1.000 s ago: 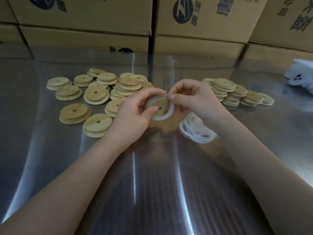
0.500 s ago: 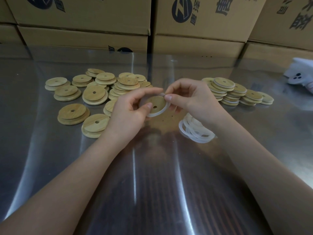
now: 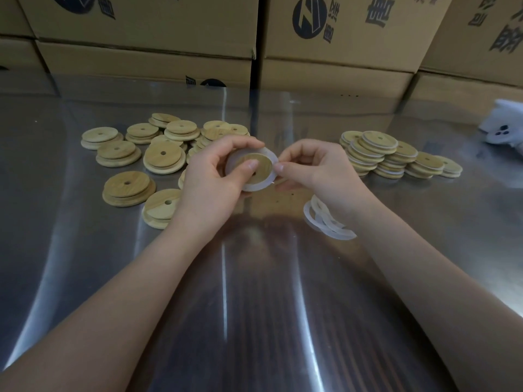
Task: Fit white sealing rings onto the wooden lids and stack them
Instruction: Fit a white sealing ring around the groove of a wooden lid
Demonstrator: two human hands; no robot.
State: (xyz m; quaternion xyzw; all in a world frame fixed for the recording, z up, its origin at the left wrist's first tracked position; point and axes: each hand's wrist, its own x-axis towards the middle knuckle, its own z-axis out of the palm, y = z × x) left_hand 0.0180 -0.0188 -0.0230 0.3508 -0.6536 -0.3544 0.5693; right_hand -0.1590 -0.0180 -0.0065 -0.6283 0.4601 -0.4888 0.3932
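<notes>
Head view: wooden lid (image 3: 263, 164) held between both hands, face up.
Left hand (image 3: 210, 179): curled round lid, thumb on its face.
Right hand (image 3: 319, 174): pinching sealing ring (image 3: 259, 187) at lid's right rim.
Ringed stack (image 3: 379, 149): beyond right hand, the nearer hand.

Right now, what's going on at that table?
A person is fitting a white sealing ring onto a wooden lid. The left hand grips the lid with the thumb on its face; the right hand pinches the ring's edge. Whether the ring is fully seated is unclear. Bare lids lie to the left, ringed lids are stacked to the right, and loose rings lie near the right wrist.
</notes>
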